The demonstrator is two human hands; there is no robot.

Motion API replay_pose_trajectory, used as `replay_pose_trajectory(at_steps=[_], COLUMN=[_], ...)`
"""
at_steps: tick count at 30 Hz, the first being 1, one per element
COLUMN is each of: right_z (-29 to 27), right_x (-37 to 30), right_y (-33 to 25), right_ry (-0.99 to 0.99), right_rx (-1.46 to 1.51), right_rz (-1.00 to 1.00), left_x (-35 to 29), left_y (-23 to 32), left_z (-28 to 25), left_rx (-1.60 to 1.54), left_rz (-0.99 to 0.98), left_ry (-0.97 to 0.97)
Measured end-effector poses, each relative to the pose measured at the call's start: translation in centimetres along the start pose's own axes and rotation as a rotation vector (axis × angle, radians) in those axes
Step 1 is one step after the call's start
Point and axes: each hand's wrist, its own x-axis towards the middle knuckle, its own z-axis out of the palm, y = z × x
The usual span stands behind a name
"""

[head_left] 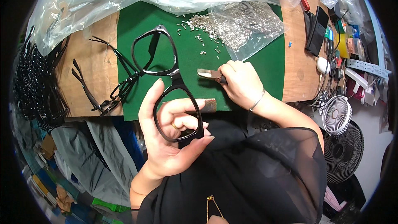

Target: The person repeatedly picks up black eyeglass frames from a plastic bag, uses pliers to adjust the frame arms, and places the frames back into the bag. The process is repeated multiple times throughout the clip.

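Note:
My left hand (161,151) holds up a black eyeglass frame (175,76), its fingers closed around the lower rim. No lenses can be made out in it, and one temple arm shows folded behind the upper rim. To the right, my right hand (242,84) is closed on a pair of pliers (210,74) with pale-tipped jaws pointing left, apart from the frame. Beyond the pliers, small silvery pieces (201,23) lie loose on a green mat (265,74). More of them fill a clear plastic bag (248,29).
More black eyeglass frames (126,85) lie at the mat's left edge, and a large heap of black frames (37,83) hangs farther left. Clear plastic sheeting (103,0) covers the far side. A phone (317,31), cables and a small white fan (336,115) are at the right.

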Motion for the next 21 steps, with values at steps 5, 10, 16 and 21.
replay_pose_trajectory(at_steps=[5, 10, 16, 21], right_z=[-1.8, -7.0, -6.2, -5.5], right_x=[-0.8, -1.9, -2.7, -2.7], right_y=[-0.3, -3.9, -4.3, -4.5], right_ry=[-0.013, 0.074, 0.088, 0.152], right_rx=[0.408, 0.768, 1.114, 0.990], right_rz=[0.217, 0.158, 0.312, 0.238], left_x=[0.1, 1.3, 1.4, 1.2], left_y=[-0.1, -1.6, -2.0, -2.2], left_z=[1.3, 3.3, 3.7, 4.0], left_rx=[0.148, 0.355, 0.519, 0.524], left_rz=[0.021, 0.014, 0.068, 0.090], left_ry=[0.020, 0.097, 0.120, 0.140])
